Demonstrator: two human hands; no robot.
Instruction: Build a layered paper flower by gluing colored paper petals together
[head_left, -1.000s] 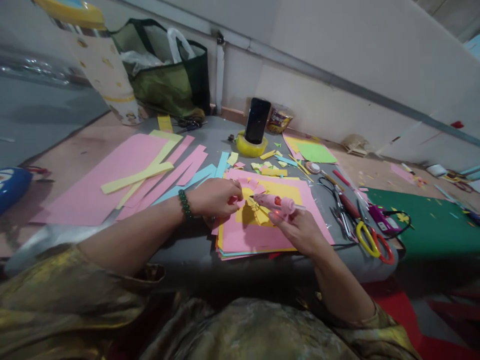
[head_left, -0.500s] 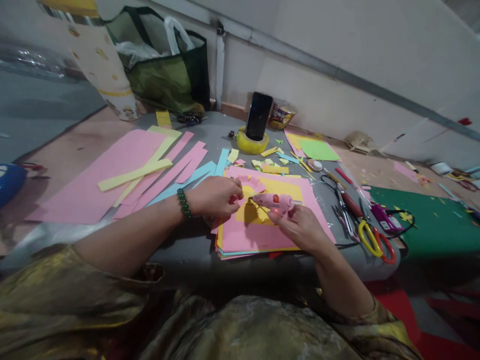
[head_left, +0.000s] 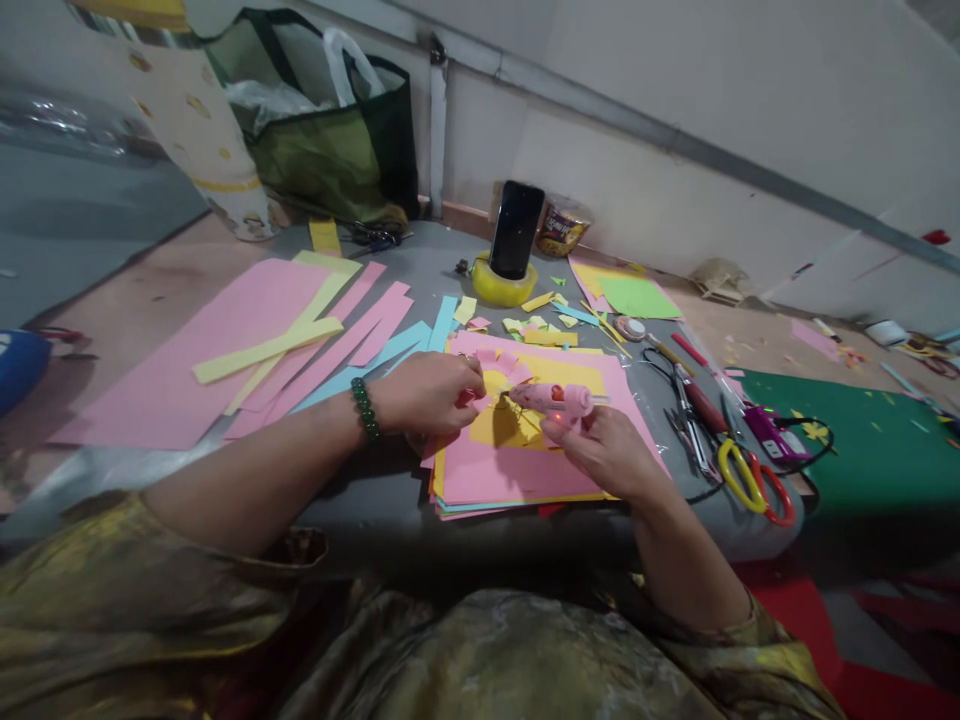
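Observation:
My right hand [head_left: 611, 445] is wrapped round a pink hot glue gun [head_left: 555, 401], its nozzle pointing left and a small red light glowing near the grip. Close to the nozzle, my left hand [head_left: 442, 392] pinches a pink paper piece [head_left: 474, 402]. Between the hands, pink paper pieces [head_left: 506, 364] form a curve around a yellow paper shape [head_left: 496, 384]. All this lies over a stack of coloured paper sheets [head_left: 525, 475], pink on top with a yellow sheet. The fingertips of my left hand partly cover the pink piece.
Pink, yellow and blue paper strips [head_left: 375, 325] lie to the left. A phone [head_left: 517, 230] stands in a yellow tape roll [head_left: 502, 285] behind. Scissors [head_left: 742, 478] and other tools lie right, near a green mat [head_left: 885, 440]. A green bag [head_left: 330, 150] and a tall patterned cup [head_left: 202, 130] stand back left.
The glue gun and my right hand have shifted very slightly to the right. My left hand stays in nearly the same place, still pinching the pink paper.

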